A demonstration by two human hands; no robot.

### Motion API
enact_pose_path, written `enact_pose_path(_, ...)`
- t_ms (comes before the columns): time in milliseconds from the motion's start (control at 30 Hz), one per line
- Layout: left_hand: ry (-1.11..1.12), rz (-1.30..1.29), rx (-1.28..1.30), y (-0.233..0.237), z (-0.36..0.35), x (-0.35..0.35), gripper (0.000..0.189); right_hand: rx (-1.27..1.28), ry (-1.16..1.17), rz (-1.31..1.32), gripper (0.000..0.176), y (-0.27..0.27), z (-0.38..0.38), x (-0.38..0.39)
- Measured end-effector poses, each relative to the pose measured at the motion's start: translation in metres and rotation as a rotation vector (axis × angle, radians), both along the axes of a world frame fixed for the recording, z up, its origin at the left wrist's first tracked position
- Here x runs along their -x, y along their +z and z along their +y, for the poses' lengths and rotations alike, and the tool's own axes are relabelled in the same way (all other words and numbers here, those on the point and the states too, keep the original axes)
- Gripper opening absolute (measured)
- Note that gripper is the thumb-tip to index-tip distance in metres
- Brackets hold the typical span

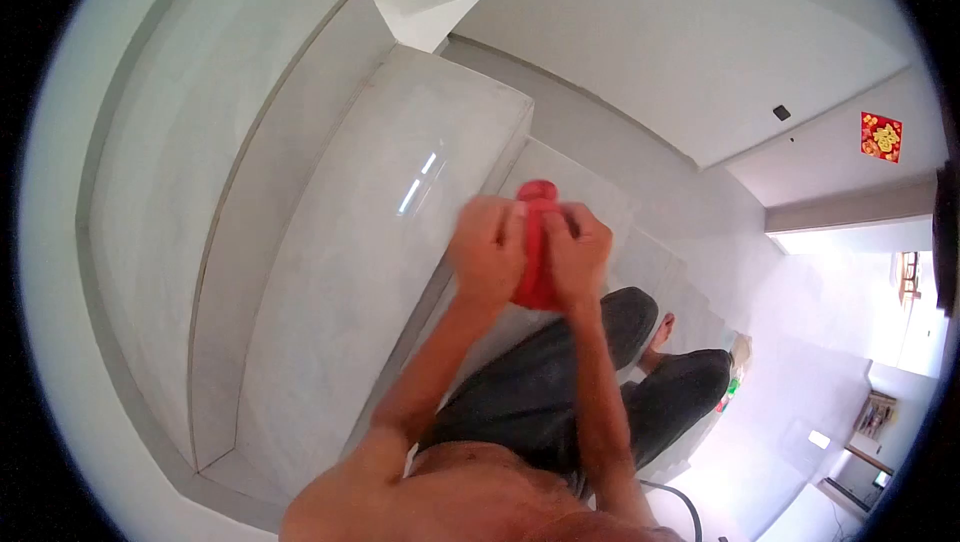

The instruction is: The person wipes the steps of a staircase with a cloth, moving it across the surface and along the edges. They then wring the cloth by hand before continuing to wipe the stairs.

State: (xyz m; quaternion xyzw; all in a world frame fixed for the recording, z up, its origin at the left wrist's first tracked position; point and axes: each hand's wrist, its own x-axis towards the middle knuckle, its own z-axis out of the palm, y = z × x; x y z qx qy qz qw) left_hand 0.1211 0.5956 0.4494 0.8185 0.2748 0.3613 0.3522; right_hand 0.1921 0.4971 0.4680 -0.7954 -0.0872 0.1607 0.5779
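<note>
A bunched red cloth (537, 292) is held up in front of me, over the stair treads and just beyond my knees. My left hand (488, 252) grips its left side, fingers curled in and thumb lying along the front. From the other side my right hand (580, 250) is closed round it in the same way, thumbs side by side. A rounded lump of the red fabric sticks out above the fingers, and a wider part hangs below between the wrists. Both hands are slightly blurred.
Glossy pale stair steps (345, 202) rise to the left, with grey edges. My legs in dark trousers (530, 382) are bent below. Beside the right knee lies a small item with green and red parts (732, 387). A red and gold poster (881, 137) hangs on the white wall.
</note>
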Motion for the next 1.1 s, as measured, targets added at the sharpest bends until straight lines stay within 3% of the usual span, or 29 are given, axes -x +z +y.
enact_pose_path(33,0.055,-0.041,-0.018,0.012,-0.004,0.036,0.01,-0.073,0.063,-0.007,0.025,0.02,-0.004,0.029)
enact_pose_path(100,0.155,-0.161,0.063,0.031,0.027,0.08,0.007,-0.197,0.183,-0.395,0.028,0.02,0.03,0.065)
enact_pose_path(167,0.227,-0.072,-0.071,0.036,0.06,0.113,0.008,0.045,0.416,-0.606,0.04,0.037,0.067,0.091)
enact_pose_path(233,0.275,0.01,-0.213,0.015,0.091,0.137,0.009,0.155,0.58,-0.827,0.043,0.003,0.093,0.117)
enact_pose_path(267,0.201,0.153,-0.196,-0.006,0.105,0.155,0.019,0.22,0.661,-0.934,0.045,-0.02,0.1,0.127)
enact_pose_path(367,0.134,0.302,-0.321,-0.04,0.095,0.172,0.029,0.304,0.69,-1.103,0.043,-0.063,0.089,0.146)
enact_pose_path(533,0.075,0.211,-0.26,-0.047,0.097,0.132,0.031,0.275,0.702,-0.918,0.04,-0.058,0.091,0.109)
enact_pose_path(700,0.111,0.047,-0.295,-0.07,0.127,0.02,0.02,0.437,0.544,-0.921,0.029,-0.057,0.115,0.023)
enact_pose_path(767,0.09,-0.021,-0.306,-0.078,0.139,-0.021,0.017,0.42,0.539,-0.755,0.031,-0.054,0.125,-0.008)
enact_pose_path(900,-0.032,-0.149,-0.229,-0.074,0.139,-0.104,0.013,0.637,0.351,-0.748,0.03,-0.043,0.127,-0.062)
enact_pose_path(1000,-0.109,0.024,-0.315,-0.073,0.128,-0.139,0.012,0.698,0.278,-0.691,0.029,-0.04,0.109,-0.083)
enact_pose_path(1100,-0.023,0.094,-0.385,-0.07,0.11,-0.127,0.012,0.714,0.293,-0.738,0.029,-0.042,0.099,-0.08)
